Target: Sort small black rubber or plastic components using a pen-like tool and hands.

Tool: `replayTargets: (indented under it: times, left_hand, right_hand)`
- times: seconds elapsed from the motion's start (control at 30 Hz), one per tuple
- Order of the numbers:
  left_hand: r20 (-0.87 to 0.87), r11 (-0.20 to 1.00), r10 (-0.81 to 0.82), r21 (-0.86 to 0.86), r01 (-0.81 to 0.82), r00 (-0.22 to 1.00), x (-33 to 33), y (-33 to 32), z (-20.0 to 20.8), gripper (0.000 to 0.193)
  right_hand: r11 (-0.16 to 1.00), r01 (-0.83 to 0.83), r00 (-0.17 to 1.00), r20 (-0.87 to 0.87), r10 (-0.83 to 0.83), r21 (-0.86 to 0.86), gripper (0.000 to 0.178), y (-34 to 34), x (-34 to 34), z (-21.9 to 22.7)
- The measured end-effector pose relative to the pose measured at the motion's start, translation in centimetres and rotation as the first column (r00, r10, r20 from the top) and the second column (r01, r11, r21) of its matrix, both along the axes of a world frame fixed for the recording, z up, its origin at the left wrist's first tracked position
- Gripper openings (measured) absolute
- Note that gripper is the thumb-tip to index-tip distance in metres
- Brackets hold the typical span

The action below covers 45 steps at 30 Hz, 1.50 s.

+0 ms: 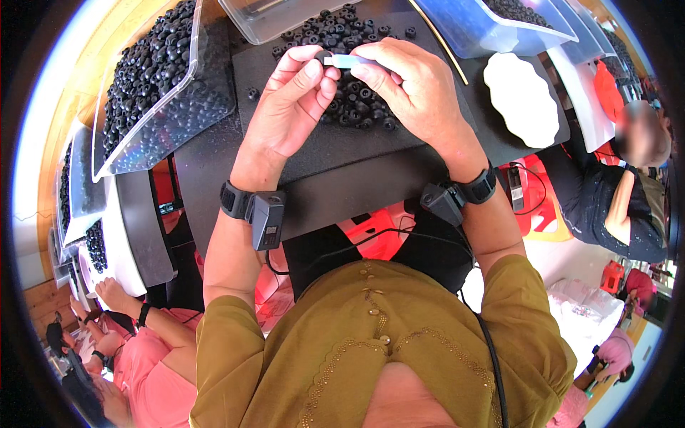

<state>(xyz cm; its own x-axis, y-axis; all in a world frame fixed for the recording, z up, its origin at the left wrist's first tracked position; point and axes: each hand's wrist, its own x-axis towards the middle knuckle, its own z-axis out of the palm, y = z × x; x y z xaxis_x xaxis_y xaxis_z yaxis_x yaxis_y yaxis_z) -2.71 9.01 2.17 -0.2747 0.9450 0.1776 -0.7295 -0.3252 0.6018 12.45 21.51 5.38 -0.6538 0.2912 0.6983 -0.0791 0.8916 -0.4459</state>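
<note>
Over the dark work mat (314,153), my two hands meet. Between thumb and fingers, my left hand (285,103) pinches a small round black part (323,55). My right hand (424,89) grips a slim light-blue tool (347,61), its pale tip touching or nearly touching the black part. The tool's rear end is hidden inside my right hand, so its exact kind does not show. Beneath and beyond my hands lies a loose pile of similar black parts (357,107), some with holes in them.
A clear bin (193,60) heaped with black parts stands at left, and a blue tub (467,32) at far right. Beside my right hand lie a thin stick (449,53) and a white scalloped dish (524,100). Other people sit at left and right.
</note>
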Motion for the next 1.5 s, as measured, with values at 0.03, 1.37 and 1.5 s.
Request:
replayTargets:
  times: [0.03,1.37,1.5]
  left_hand:
    - [-0.006,1.000,0.005,-0.002,-0.005,1.000,0.0,0.0,0.0,0.015]
    - [-0.272,0.997,-0.077,-0.042,0.068,0.959,0.5,-0.1,0.2,0.015]
    - [-0.540,0.989,0.147,0.085,-0.120,0.829,0.1,-1.0,3.7,0.014]
  right_hand:
    - [1.000,0.005,1.000,0.028,-0.005,0.003,0.017,0.0,0.0,0.0]
    - [0.494,-0.363,0.914,-0.198,0.356,-0.790,0.017,0.6,-0.7,-1.1]
    - [0.644,-0.195,0.981,-0.143,0.132,-0.740,0.025,2.4,0.2,-0.9]
